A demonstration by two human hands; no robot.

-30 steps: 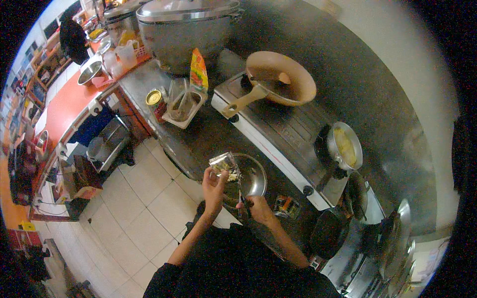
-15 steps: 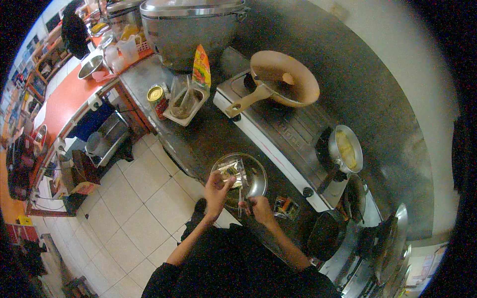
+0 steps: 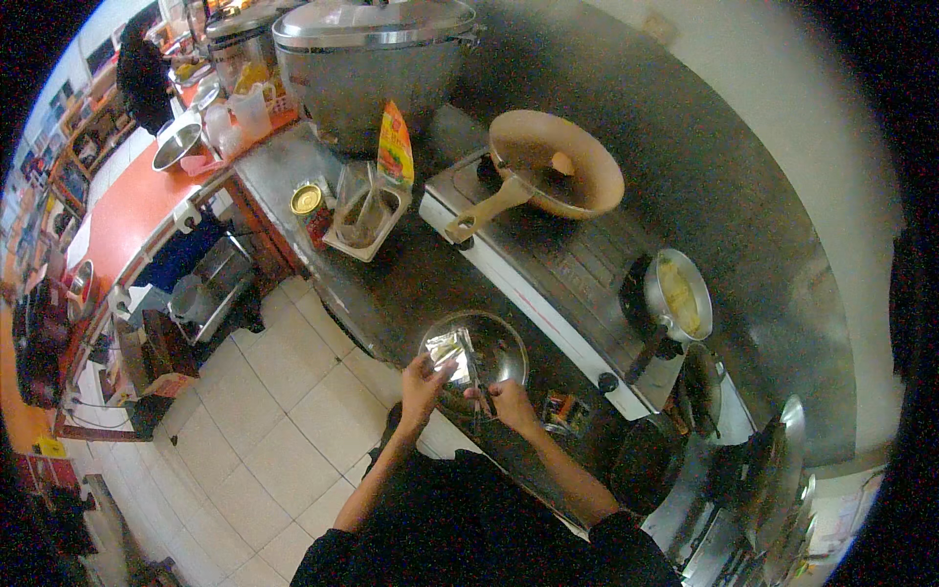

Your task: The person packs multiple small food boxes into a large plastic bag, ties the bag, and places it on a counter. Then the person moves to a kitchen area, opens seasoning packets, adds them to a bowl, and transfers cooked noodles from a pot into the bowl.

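Note:
My left hand (image 3: pixel 421 389) is closed on a shiny silver foil packet (image 3: pixel 447 352), held over a round metal bowl (image 3: pixel 511 344) on the dark counter. In my right hand (image 3: pixel 512 404) is a pair of scissors (image 3: pixel 475 366), its blades pointing away from me along the packet's right edge. Whether the blades are around the foil or just beside it, I cannot tell. My fingers partly hide the near side of the bowl. Just right of my right hand lies a small dark, colourful packet (image 3: pixel 564 413).
A white gas stove (image 3: pixel 533 293) carries a tan frying pan (image 3: pixel 587 186) and a small pot (image 3: pixel 682 293) with yellowish food. A tin can (image 3: pixel 309 202), a tray (image 3: pixel 359 247) and a yellow-orange pouch (image 3: pixel 395 145) stand beyond the bowl. A large lidded pot (image 3: pixel 367 88) is behind them.
The foil packet has tilted, and more of its bright face shows above the bowl. My hands stay close together there; the whole view has shifted slightly.

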